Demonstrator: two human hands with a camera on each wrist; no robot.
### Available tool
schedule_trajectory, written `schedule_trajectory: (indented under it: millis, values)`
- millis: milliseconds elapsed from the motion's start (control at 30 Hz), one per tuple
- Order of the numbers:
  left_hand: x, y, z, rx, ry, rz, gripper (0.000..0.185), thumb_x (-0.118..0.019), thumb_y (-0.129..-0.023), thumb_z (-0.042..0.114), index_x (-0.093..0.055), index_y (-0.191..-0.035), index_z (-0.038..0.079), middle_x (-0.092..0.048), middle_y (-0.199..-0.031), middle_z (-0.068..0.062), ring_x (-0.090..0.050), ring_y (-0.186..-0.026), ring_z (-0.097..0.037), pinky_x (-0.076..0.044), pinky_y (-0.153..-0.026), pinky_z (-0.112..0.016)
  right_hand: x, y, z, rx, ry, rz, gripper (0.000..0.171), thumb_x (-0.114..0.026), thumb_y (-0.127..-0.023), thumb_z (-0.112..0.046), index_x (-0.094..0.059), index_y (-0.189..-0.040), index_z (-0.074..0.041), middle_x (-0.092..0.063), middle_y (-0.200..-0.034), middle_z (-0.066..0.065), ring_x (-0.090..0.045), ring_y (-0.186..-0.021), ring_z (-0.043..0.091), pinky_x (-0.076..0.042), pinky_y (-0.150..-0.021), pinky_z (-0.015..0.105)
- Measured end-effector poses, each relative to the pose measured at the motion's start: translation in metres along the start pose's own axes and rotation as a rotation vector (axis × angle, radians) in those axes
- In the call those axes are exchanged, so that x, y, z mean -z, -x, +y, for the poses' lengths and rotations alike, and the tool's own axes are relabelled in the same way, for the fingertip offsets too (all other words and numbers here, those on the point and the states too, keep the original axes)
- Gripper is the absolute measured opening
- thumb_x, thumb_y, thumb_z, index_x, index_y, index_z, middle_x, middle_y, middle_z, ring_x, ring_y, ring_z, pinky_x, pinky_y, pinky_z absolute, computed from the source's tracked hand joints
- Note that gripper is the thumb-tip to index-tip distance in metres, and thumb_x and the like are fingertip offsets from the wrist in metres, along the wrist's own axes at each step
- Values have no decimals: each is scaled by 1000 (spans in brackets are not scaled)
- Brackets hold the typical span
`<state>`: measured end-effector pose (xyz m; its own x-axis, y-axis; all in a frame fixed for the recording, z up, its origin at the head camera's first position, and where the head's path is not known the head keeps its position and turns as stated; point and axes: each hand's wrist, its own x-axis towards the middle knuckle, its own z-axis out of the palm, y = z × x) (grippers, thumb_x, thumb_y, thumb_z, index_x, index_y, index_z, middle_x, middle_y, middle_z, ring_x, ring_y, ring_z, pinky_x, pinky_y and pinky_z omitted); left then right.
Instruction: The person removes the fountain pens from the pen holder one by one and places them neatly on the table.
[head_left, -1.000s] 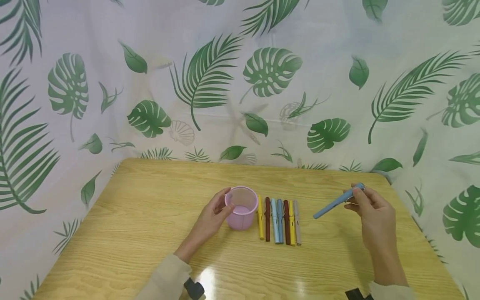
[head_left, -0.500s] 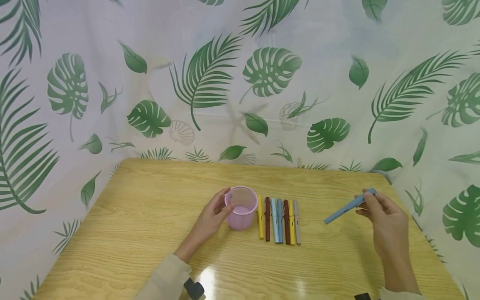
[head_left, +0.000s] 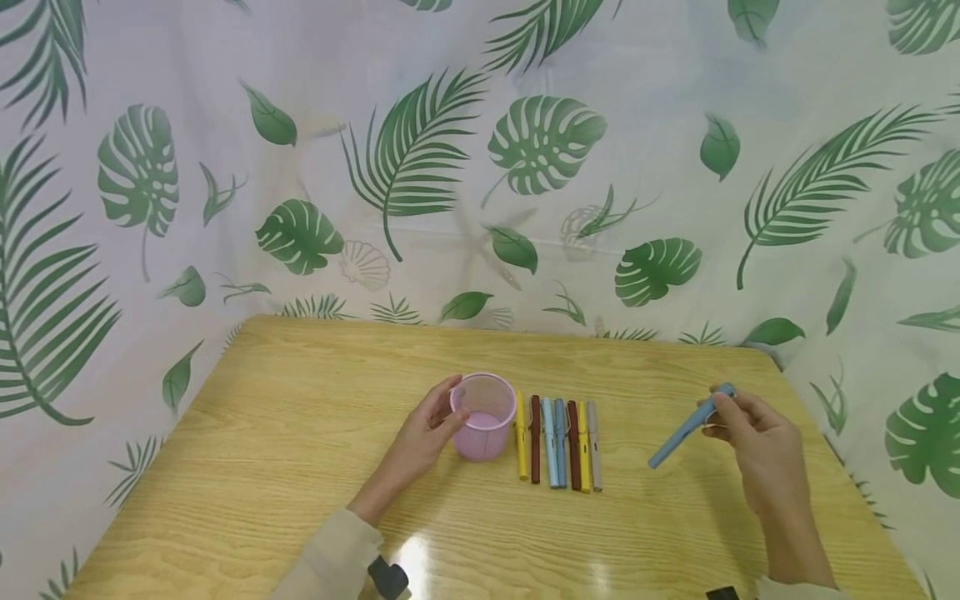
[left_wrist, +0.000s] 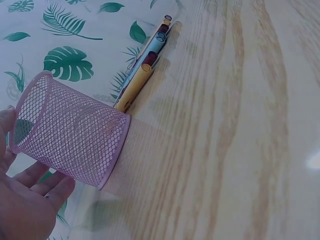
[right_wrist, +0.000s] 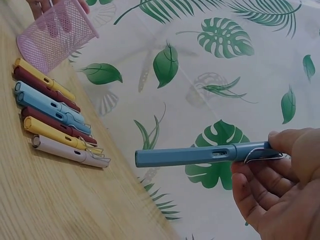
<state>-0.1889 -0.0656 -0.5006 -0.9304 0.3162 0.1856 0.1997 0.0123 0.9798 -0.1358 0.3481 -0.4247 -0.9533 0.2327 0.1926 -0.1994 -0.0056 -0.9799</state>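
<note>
Since the earlier frame the right hand (head_left: 757,442) has tipped the blue pen (head_left: 690,425) so its free end points lower, and the hand has slid back a little toward the pen row; the left hand has stayed by the cup. The desk (head_left: 300,467) is wooden, with a leaf-print curtain (head_left: 225,167) all round it. The pink mesh cup (head_left: 483,415) stands near the middle; the left hand (head_left: 423,437) is at its 9 o'clock, fingers loosely curved against the cup's side, so it steadies the cup more than grips it. At the cup's 3 o'clock lies the row of pens (head_left: 558,440), side by side and touching, pointing 12 to 6. The right hand pinches the blue pen at its clip end, up in the air; the pen's long line runs from 2 o'clock down to 8 o'clock, and its free end points toward the row and the cup. The cup is well apart from that pen, at its 9 o'clock, past the row; the left hand is the nearer one to the cup.
</note>
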Motion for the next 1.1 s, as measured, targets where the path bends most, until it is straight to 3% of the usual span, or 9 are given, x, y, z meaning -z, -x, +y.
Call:
schedule_trajectory:
  millis: [233,700,1100]
  values:
    - [0,-1,-2,6,1,4,60,-60,-106,11,-34,-159,3,-49,-149,-31,-51,-135,-45,-45,-112,-49,-2,0,6,10,47,-35,16,-68,-102,-15,-75,-111,-4,-77,-95,-1,-70,-83,10,-61,-73,21]
    - [-1,-1,-2,-1,-16,10,60,-60,-106,11,-34,-159,2,-47,-150,-32,-51,-135,-47,-44,-113,-53,-2,-3,20,-55,127,-124,14,-65,-104,-18,-74,-112,-12,-75,-97,-2,-69,-84,9,-61,-75,22]
    - [-1,-1,-1,0,-12,8,60,-60,-106,12,-34,-159,2,-48,-150,-32,-51,-135,-46,-44,-112,-53,-11,-10,33,-103,359,-186,41,-60,-107,-29,-64,-125,7,-73,-98,-6,-70,-83,11,-61,-78,25]
